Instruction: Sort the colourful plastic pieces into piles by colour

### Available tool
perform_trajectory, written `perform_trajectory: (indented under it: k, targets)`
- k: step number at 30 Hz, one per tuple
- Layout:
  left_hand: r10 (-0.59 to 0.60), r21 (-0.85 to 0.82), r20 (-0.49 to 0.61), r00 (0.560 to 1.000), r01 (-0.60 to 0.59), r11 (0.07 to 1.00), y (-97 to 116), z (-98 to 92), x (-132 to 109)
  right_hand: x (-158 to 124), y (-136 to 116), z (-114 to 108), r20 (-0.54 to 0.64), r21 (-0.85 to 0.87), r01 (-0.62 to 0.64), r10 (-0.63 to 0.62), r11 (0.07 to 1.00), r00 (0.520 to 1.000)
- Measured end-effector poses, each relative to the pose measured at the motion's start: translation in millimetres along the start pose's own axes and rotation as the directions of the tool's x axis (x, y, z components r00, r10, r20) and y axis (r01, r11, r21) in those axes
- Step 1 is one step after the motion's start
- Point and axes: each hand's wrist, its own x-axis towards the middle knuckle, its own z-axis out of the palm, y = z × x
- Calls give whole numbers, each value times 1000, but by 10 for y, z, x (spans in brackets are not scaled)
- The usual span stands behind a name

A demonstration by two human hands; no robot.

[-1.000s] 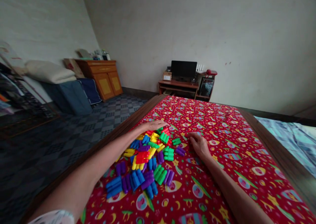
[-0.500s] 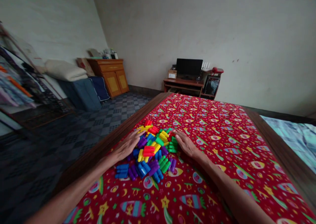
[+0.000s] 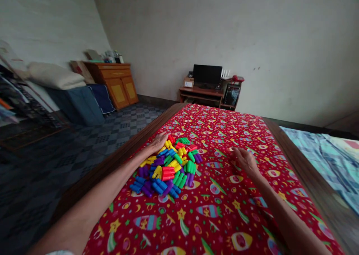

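The person's left hand (image 3: 159,142) lies along the far left edge of a heap of coloured plastic blocks (image 3: 175,166), its fingers extended and loosely bent beside a red block (image 3: 171,139), with no block visibly gripped. The right hand (image 3: 246,160) rests well apart from the heap on its right, fingers loosely spread and holding nothing. The blocks lie together on the patterned red cloth (image 3: 209,212) over the table (image 3: 276,135), some stacked on others, nearer its left edge. For steady handling, the left fingers would best stay low against the cloth and press lightly, since the upper blocks look likely to slide. The right hand would serve well curved near the purple blocks (image 3: 198,157) on the heap's right side, as a guard. Gentle, level pressure should avoid rucking the cloth or knocking pieces over the left edge.
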Motion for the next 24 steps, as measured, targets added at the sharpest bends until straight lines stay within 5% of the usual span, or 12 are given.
perform_trajectory:
  k: [4,9,13,15,18,21,24]
  targets:
    - [90,-127,192,977,-66,990,304,264,95,-48,272,-87,-116,140,-146,162,979,980]
    - [231,-219,356,905,-159,963,965,581,129,-24,263,-88,-113,181,-142,163,973,980]
    - [380,-320,467,798,-248,914,1327,416,5,-50,238,-115,-86,151,-133,147,979,985]
    - [318,-246,395,862,-235,940,1270,178,-194,-56,266,-119,-74,165,-131,145,978,987]
    - [83,-10,73,994,-83,997,846,-144,-726,-35,327,-94,-62,202,-135,150,970,987]
    - [-124,142,-197,972,153,978,296,-214,-1378,3,368,-51,-68,226,-138,157,964,985]
    - [-196,149,-213,957,230,962,42,-59,-1824,21,365,-29,-80,239,-139,162,961,984]
